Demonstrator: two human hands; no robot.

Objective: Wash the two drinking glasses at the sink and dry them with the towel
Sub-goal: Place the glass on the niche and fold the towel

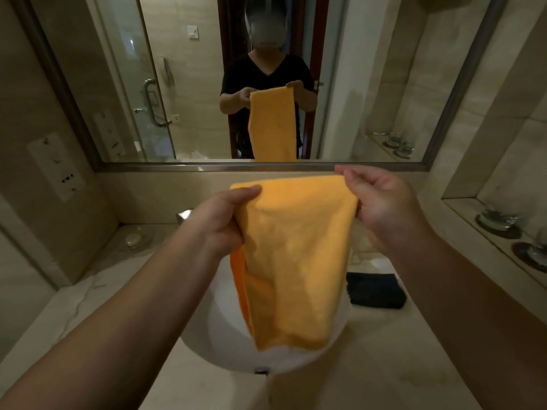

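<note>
An orange towel (pixel 296 255) hangs folded in front of me over the white sink (pixel 219 329). My left hand (pixel 219 223) pinches its upper left corner and my right hand (pixel 384 202) pinches its upper right corner, holding the top edge taut. Two drinking glasses stand upside down on dark coasters on the recessed shelf at the right: one glass (pixel 500 214) farther back, the other glass (pixel 537 250) nearer and partly cut off by the frame edge. The towel hides most of the basin and the faucet.
A dark folded cloth (pixel 376 290) lies on the marble counter (pixel 384 365) right of the sink. A clear soap dish (pixel 134 239) sits at the back left. A large mirror (pixel 207 84) on the wall ahead reflects me and the towel. Wall sockets (pixel 57 165) are at left.
</note>
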